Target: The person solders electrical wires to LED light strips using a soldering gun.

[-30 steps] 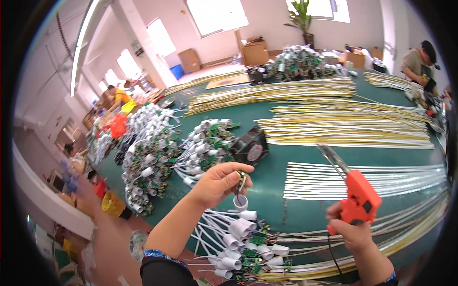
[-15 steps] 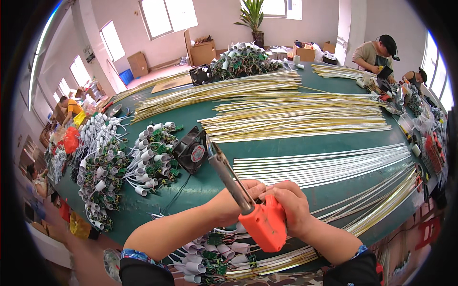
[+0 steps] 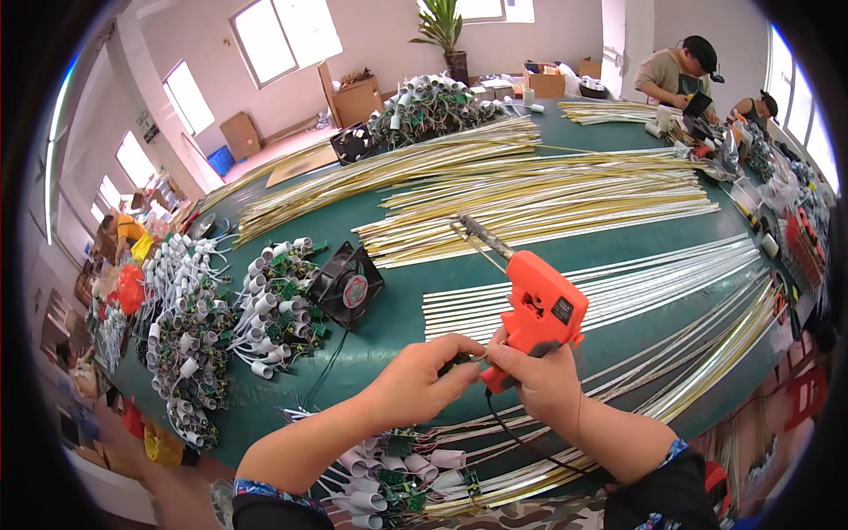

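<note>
My right hand (image 3: 541, 380) grips an orange soldering gun (image 3: 541, 309) by its handle, its metal tip (image 3: 473, 231) pointing up and away over the green table (image 3: 397, 309). My left hand (image 3: 422, 380) pinches a small green circuit board part (image 3: 459, 360) right beside the right hand's fingers. Both hands meet above the near table edge. Below them lies a heap of white tube sockets with green boards and wires (image 3: 397, 464).
A small black fan (image 3: 346, 284) stands left of my hands, beside piles of white sockets (image 3: 221, 327). Long white strips (image 3: 618, 283) and yellow strips (image 3: 530, 194) cover the table. Two people (image 3: 680, 75) work at the far right end. Another fan (image 3: 353, 143) sits at the back.
My right hand has brought the soldering gun from the right side to the middle and raised its tip. My left hand has come down with the small part to meet it.
</note>
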`<state>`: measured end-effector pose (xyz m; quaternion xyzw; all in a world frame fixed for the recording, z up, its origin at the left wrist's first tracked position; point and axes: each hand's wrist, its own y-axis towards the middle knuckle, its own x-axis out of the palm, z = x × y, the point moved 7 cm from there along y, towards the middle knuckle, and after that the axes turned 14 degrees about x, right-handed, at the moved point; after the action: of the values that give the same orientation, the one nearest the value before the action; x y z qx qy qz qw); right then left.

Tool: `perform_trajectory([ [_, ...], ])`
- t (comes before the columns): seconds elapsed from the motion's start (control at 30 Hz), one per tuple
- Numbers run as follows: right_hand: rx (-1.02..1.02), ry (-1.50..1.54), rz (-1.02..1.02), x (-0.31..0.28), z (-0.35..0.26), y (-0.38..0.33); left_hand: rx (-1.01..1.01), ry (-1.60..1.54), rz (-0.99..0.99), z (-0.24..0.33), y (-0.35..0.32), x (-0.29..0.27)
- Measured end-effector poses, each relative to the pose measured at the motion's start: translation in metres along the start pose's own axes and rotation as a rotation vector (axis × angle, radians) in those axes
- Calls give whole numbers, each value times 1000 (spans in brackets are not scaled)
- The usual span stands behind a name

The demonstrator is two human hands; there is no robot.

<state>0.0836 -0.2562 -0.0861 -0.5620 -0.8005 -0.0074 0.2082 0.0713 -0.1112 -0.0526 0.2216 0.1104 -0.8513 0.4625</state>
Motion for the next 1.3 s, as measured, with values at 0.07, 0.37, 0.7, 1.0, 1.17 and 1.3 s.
perform_trajectory([
  [0.07,77,227,-53,-2,10,4,-15,-168,28,-8,-3,7],
  [0.37,-32,322,41,-30,-12,-3,5,10,331,25,-35,-79],
  [0.7,48,-26,56,-53,7,-35,-126,511,-76,-39,-49,-85],
  [1.0,196,-91,-41,-53,35,-30,-463,-186,74,-144,-48,-36],
  [1.17,224,-111,-66,-47,41,-28,-462,-372,109,-157,-47,-32],
  [1.3,273,-140,-65,-42,39,-27,-531,-213,116,-150,-38,-36],
])
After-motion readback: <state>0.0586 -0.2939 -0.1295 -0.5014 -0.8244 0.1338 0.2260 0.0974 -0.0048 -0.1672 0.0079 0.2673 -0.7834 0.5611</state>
